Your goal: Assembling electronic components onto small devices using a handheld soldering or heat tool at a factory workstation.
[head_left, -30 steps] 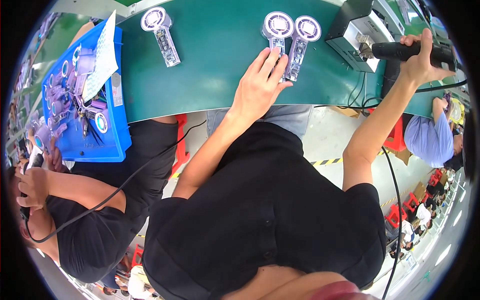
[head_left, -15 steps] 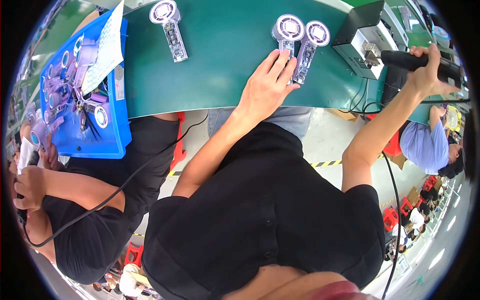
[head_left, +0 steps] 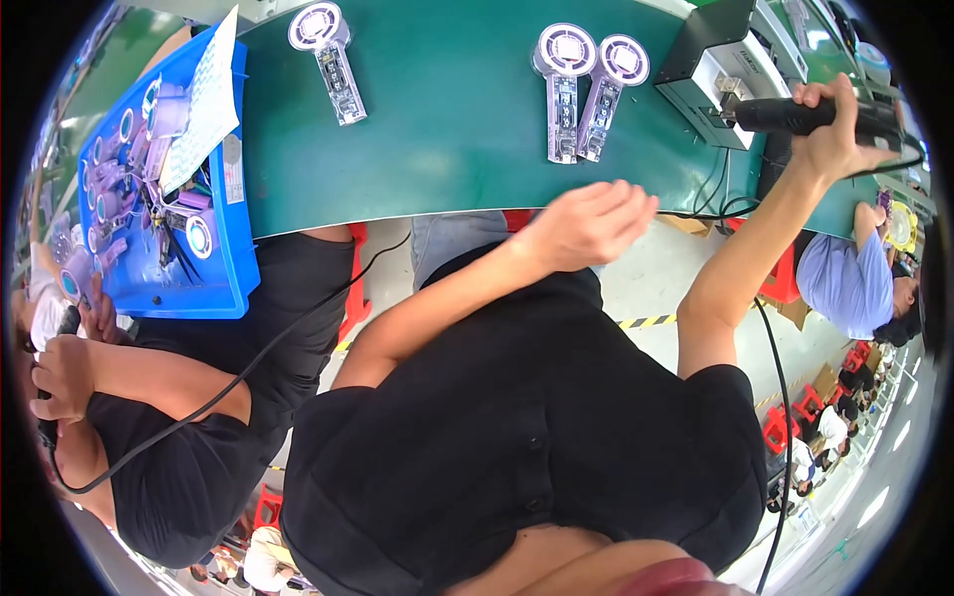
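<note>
In my right hand (head_left: pixel 827 129) is a black electric screwdriver (head_left: pixel 780 116), with its front end at the outlet of a box-shaped screw feeder (head_left: pixel 720 84). My left hand (head_left: pixel 591 226) hovers by the table's near edge, fingers loosely bent, with nothing visible in it. Beyond it two lilac handheld fans lie close together: the left fan (head_left: pixel 563 89) and the right fan (head_left: pixel 608 99). Each has a round head and a handle with its circuit board bare. Another such fan (head_left: pixel 333 65) lies farther left.
A blue bin (head_left: pixel 234 268) at the left edge holds several lilac fan parts, with a paper sheet (head_left: pixel 204 109) leaning in it. A black cable (head_left: pixel 780 397) hangs at my right. A co-worker in black (head_left: pixel 199 437) sits close on the left; another in blue (head_left: pixel 845 283) sits at right.
My left hand has left the fan pair and drawn back toward me and to the right, to the table's edge. The right hand stays at the screw feeder with the screwdriver.
</note>
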The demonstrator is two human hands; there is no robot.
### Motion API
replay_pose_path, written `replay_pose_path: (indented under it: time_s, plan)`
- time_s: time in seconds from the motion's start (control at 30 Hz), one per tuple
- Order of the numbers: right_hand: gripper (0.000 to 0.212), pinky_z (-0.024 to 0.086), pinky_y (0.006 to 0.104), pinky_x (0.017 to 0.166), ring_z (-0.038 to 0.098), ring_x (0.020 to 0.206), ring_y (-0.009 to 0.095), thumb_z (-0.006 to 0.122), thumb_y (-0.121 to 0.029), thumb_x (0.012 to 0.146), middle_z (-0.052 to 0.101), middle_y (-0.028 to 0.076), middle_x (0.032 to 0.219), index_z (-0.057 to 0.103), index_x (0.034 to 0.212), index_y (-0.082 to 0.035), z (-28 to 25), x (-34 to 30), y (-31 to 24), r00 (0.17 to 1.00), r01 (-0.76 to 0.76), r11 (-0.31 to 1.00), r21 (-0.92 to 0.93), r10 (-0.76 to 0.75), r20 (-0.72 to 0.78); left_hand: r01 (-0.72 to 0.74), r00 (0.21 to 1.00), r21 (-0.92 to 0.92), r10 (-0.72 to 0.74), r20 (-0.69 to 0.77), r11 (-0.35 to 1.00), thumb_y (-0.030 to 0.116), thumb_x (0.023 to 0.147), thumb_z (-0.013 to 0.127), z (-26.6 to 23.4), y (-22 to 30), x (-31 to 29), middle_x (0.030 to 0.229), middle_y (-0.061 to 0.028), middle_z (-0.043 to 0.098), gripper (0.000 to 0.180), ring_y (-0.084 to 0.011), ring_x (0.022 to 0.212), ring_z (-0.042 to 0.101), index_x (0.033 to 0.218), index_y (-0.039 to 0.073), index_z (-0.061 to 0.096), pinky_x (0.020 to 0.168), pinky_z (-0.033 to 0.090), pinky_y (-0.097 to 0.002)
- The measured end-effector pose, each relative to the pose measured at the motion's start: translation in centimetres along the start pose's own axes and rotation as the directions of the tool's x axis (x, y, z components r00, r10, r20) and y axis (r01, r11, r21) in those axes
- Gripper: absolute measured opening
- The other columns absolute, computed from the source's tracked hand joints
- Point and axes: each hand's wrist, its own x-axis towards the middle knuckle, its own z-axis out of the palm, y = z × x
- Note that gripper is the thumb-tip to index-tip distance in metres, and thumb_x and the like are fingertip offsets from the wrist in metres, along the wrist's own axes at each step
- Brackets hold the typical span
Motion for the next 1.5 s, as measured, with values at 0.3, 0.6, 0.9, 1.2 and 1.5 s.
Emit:
replay_pose_path:
  time_s: [0.3, 0.6, 0.9, 1.2, 1.5]
  plan:
    - [0.072, 0.057, 0.0439, 0.047, 0.059, 0.046, 0.025, 0.067, 0.014, 0.079, 0.060, 0.018, 0.069, 0.020, 0.127, -0.012, -0.7, 0.3, -0.2, 0.988, 0.130, 0.991, -0.031, -0.127, 0.085, 0.064, 0.998, 0.055, -0.065, 0.012, 0.996, 0.009, 0.064, 0.063, 6.1, 2.6, 0.8, 0.075, -0.0067, 0.050, 0.008, -0.0231, 0.078, 0.052, 0.063, 0.003, 0.059, 0.069, 0.043, -0.0336]
    - [0.072, 0.051, 0.0411, 0.048, 0.055, 0.048, 0.024, 0.070, 0.011, 0.080, 0.054, 0.014, 0.066, 0.029, 0.135, -0.013, -0.4, 0.2, 2.9, 0.998, -0.062, 0.995, -0.080, 0.062, -0.004, -0.193, 0.970, -0.077, 0.202, 0.135, 0.978, 0.019, 0.077, 0.062, 8.8, 6.6, 0.7, 0.092, -0.0047, 0.058, 0.026, -0.0193, 0.097, 0.057, 0.098, 0.003, 0.065, 0.079, 0.047, -0.0338]
    - [0.060, 0.054, 0.0441, 0.045, 0.055, 0.044, 0.025, 0.066, 0.014, 0.080, 0.058, 0.020, 0.067, 0.029, 0.126, -0.001, -3.5, 0.5, -0.2, 0.991, 0.133, 0.991, -0.020, -0.133, 0.000, 0.148, 0.974, -0.024, -0.150, -0.168, 0.989, 0.007, 0.073, 0.073, -2.5, -1.5, 0.5, 0.111, -0.0135, 0.063, 0.036, -0.0314, 0.105, 0.062, 0.109, 0.003, 0.069, 0.092, 0.051, -0.0449]
    - [0.068, 0.055, 0.0423, 0.045, 0.059, 0.046, 0.024, 0.071, 0.010, 0.080, 0.060, 0.016, 0.069, 0.025, 0.126, -0.011, -0.2, 0.6, -0.4, 0.978, 0.174, 0.984, -0.048, -0.167, 0.121, 0.456, 0.883, -0.040, -0.458, -0.104, 0.889, 0.021, 0.079, 0.077, -3.8, -5.6, -0.4, 0.121, -0.0198, 0.059, 0.048, -0.0390, 0.113, 0.057, 0.120, -0.001, 0.063, 0.094, 0.047, -0.0474]
    - [0.068, 0.050, 0.0400, 0.045, 0.055, 0.049, 0.023, 0.076, -0.004, 0.086, 0.056, 0.014, 0.069, 0.029, 0.133, -0.015, -0.3, 1.0, 0.4, 0.997, -0.060, 0.997, 0.039, 0.062, -0.038, 0.449, 0.893, -0.045, -0.450, -0.016, 0.892, 0.018, 0.078, 0.077, -4.2, -5.3, -0.1, 0.133, -0.0177, 0.057, 0.051, -0.0370, 0.118, 0.056, 0.125, 0.003, 0.064, 0.098, 0.047, -0.0451]
